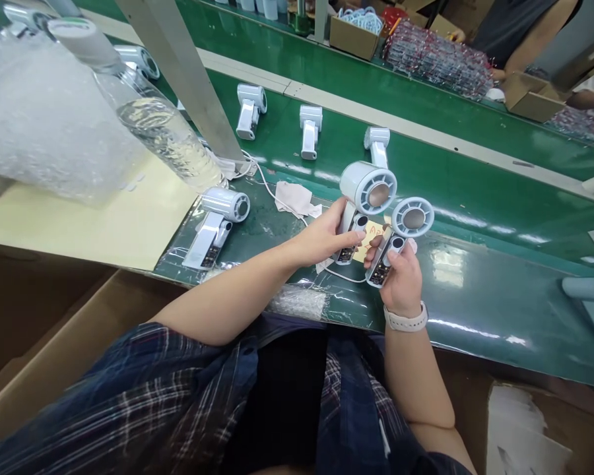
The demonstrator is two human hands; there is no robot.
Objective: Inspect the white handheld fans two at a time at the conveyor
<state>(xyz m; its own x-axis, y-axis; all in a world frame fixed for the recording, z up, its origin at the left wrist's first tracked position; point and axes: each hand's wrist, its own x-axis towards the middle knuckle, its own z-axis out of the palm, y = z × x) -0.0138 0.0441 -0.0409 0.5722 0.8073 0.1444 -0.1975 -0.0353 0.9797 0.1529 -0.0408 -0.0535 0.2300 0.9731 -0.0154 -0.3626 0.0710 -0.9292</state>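
My left hand (321, 234) is closed round the handle of a light-blue handheld fan (359, 188), its round head up and circuit parts showing in the open handle. Just to the right, my right hand (403, 277) grips a second light-blue handheld fan (400, 227), whose handle also shows bare circuit parts. The two fans are held side by side above the bench, heads close together. Behind them lies a yellow note (369, 239) with red writing, partly covered. A white cable (346, 276) runs beneath the hands.
Another fan (220, 211) lies at left beside a clear bottle (158, 119) and bubble wrap (49, 119). Several fans, one here (309, 128), rest on the green conveyor (336, 155). A slanted metal post (183, 72) stands at left. Across the line, a person's arm (534, 43) is near wire bundles (435, 59).
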